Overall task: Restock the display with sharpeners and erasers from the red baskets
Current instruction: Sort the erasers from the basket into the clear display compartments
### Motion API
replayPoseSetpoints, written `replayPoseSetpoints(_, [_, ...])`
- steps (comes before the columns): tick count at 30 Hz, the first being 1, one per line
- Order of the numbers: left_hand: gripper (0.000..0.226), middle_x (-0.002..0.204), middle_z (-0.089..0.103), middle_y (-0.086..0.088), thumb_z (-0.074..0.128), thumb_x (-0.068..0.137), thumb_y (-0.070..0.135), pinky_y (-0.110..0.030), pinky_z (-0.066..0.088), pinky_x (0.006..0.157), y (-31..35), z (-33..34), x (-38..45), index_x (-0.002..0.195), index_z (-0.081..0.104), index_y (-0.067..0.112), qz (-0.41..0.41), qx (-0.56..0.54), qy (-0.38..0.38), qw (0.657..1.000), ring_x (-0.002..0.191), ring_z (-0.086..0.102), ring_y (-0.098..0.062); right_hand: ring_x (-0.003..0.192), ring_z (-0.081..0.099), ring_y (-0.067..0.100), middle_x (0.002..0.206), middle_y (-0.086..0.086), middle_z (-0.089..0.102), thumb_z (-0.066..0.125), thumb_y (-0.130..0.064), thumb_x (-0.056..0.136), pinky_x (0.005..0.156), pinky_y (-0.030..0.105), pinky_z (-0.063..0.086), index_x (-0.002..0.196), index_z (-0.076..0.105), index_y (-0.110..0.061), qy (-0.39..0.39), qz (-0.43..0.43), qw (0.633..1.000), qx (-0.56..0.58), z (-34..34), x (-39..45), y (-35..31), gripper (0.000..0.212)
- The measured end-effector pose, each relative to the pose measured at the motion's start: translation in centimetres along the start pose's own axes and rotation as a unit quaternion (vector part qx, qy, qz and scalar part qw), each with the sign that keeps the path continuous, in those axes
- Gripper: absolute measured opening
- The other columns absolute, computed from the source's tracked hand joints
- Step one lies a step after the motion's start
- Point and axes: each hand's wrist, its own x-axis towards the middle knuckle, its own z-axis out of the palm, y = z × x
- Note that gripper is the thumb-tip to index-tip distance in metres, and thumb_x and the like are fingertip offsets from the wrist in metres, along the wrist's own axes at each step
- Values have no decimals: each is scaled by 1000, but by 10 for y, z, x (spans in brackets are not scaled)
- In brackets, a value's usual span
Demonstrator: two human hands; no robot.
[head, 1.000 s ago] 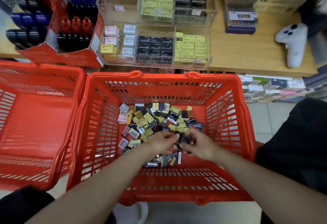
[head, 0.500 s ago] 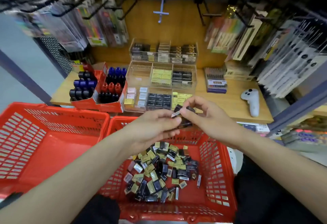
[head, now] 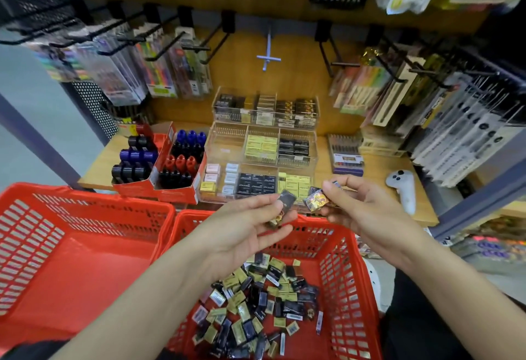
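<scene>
Stationery aisle with a wooden display unit.

A light wooden shelf [head: 378, 169] runs under a wooden back panel [head: 296, 75] fitted with black metal peg hooks [head: 168, 46] carrying hanging packets. A pale grey tiled floor [head: 25, 132] shows on the left, crossed by a dark blue-grey frame post [head: 42, 146].
</scene>
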Motion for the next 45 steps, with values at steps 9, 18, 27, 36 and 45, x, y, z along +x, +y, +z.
replayPoseSetpoints(9, [21, 96, 73, -9, 70, 85, 6, -29, 61, 75, -3, 7, 3, 105, 66, 10, 90, 131, 45, 986, 84, 71, -20, 66, 67, 20, 83, 17, 73, 86, -43, 54, 70, 28, 59, 101, 72, -17, 6, -6, 999, -36, 12, 2, 3, 56])
replayPoseSetpoints(18, [40, 122, 61, -8, 75, 83, 5, -30, 60, 79, -4, 9, -3, 111, 71, 33, 152, 268, -28, 951, 106, 68, -18, 49, 62, 9, 64, -5, 70, 84, -53, 51, 51, 17, 48, 92, 72, -22, 63, -76, 986, -137, 30, -1, 7, 53])
replayPoseSetpoints(27, [30, 94, 77, -5, 71, 84, 2, -31, 61, 76, 0, 5, 9, 110, 68, 19, 124, 197, -5, 973, 87, 74, -18, 85, 72, 16, 92, 7, 76, 64, -23, 92, 79, 22, 57, 112, 71, -15, 1, -8, 1000, -25, 28, 0, 11, 22])
replayPoseSetpoints(36, [31, 99, 74, -16, 70, 84, -1, -29, 60, 72, -7, 12, 17, 112, 63, 11, 154, 62, 39, 985, 89, 74, -27, 94, 72, 10, 98, 0, 76, 72, -23, 83, 78, 32, 60, 110, 71, -19, 48, 44, 992, 109, 34, 1, 12, 28])
replayPoseSetpoints(45, [24, 90, 74, -13, 70, 84, -4, -30, 60, 66, -11, 20, 23, 102, 60, 9, 189, 68, 66, 977, 80, 74, -25, 80, 72, 9, 91, 5, 77, 71, -20, 87, 72, 31, 61, 106, 64, -11, 74, 13, 988, 139, 40, 6, 11, 23])
